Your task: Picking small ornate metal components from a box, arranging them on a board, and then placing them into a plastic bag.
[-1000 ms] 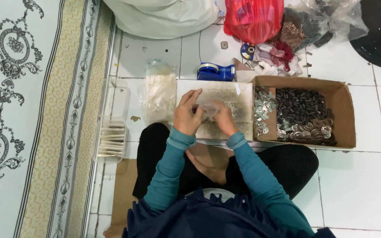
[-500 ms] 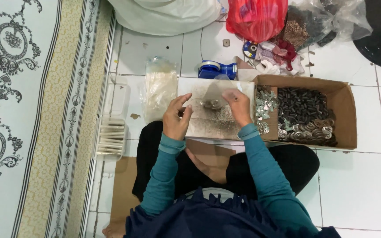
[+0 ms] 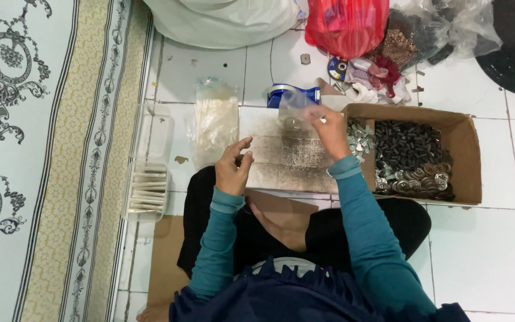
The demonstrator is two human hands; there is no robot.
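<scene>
Hands have parted: right hand (image 3: 331,128) has lifted a small clear bag (image 3: 293,107) toward one o'clock; left hand (image 3: 233,167), half-curled and empty, stays by the board (image 3: 287,161).

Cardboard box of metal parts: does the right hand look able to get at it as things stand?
Probably yes. The right hand hovers beside the open-topped box, nothing between them, though it holds a small clear bag.

White tiled floor (image 3: 496,250), ornate patterned rug (image 3: 43,149) along one side, flat even light.
</scene>
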